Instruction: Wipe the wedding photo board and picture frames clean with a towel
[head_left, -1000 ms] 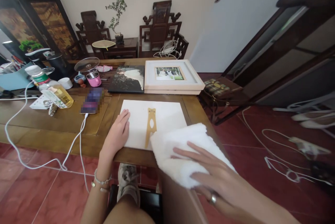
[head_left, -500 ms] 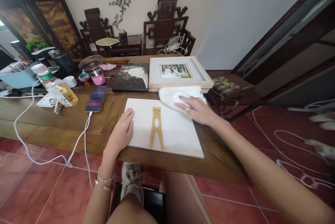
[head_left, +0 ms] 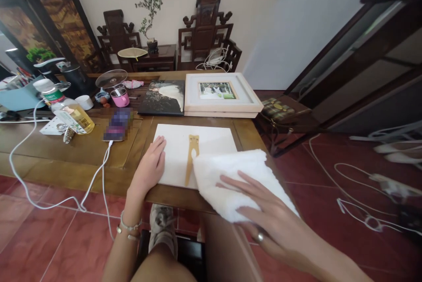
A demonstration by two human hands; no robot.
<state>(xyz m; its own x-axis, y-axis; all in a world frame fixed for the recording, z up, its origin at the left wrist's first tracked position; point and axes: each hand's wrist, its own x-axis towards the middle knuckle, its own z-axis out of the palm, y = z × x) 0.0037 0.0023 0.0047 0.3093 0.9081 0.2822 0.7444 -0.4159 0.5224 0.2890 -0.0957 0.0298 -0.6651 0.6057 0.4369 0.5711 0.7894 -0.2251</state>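
Observation:
A white board [head_left: 173, 159] lies flat near the front edge of the wooden table, with a yellow-brown two-pronged piece [head_left: 194, 141] on its face. My left hand [head_left: 150, 165] rests with outstretched fingers on the board's left edge, holding nothing. Under my right hand [head_left: 263, 205] is a white towel [head_left: 227, 165], spread over the right front part of the board and hanging past the table edge. The fingers press on its top, and the towel hides one prong of the yellow-brown piece and the board's front right corner.
Behind the board sit a light wooden picture frame [head_left: 257, 105] and a dark picture panel [head_left: 148, 108]. Leftward are a phone [head_left: 118, 126] with a white cable, a pink mug [head_left: 120, 97] and an oil bottle [head_left: 77, 117]. A plaid bag [head_left: 277, 108] stands beyond the table's right end.
My right hand has drawn the towel from the board's far edge toward me to its near right side. The towel has spread out and covers part of the yellow-brown piece. My left hand stays put.

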